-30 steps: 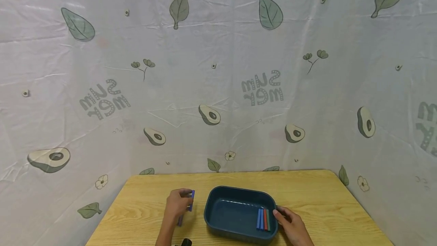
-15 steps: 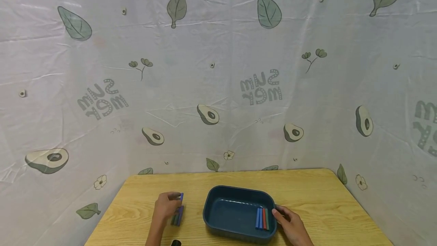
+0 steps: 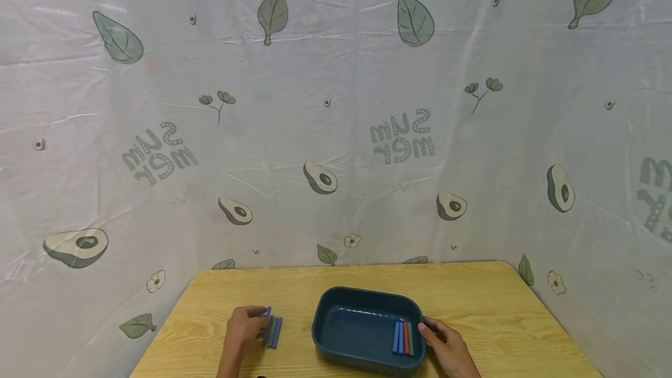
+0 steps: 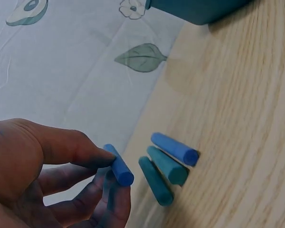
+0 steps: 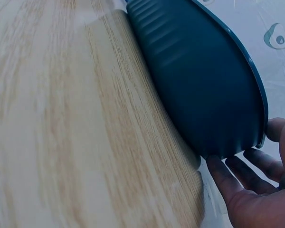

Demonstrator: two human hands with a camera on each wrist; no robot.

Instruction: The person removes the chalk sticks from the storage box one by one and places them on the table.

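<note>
My left hand (image 3: 242, 328) is at the left of the table, and a blue-violet chalk stick (image 4: 118, 164) is pinched between its thumb and fingers. Right beside it, a blue chalk stick (image 4: 175, 148) and two green chalk sticks (image 4: 167, 164) lie side by side on the wood. Bluish smudges mark the fingers. At the other side, my right hand (image 3: 447, 344) grips the right end of a dark blue-green box (image 3: 336, 352), thumb over the rim and fingers against the outer wall (image 5: 204, 90). Inside the box, at its right end, blue, red (image 3: 406, 338) and green chalk sticks lie in a row.
The light wooden table (image 3: 504, 308) carries the box near its middle. A pale printed sheet (image 3: 336, 133) hangs behind the table's far edge and along both sides.
My left hand has moved left and slightly down with the chalk stick, uncovering more of the sticks on the table. The right hand and box stay where they were.
</note>
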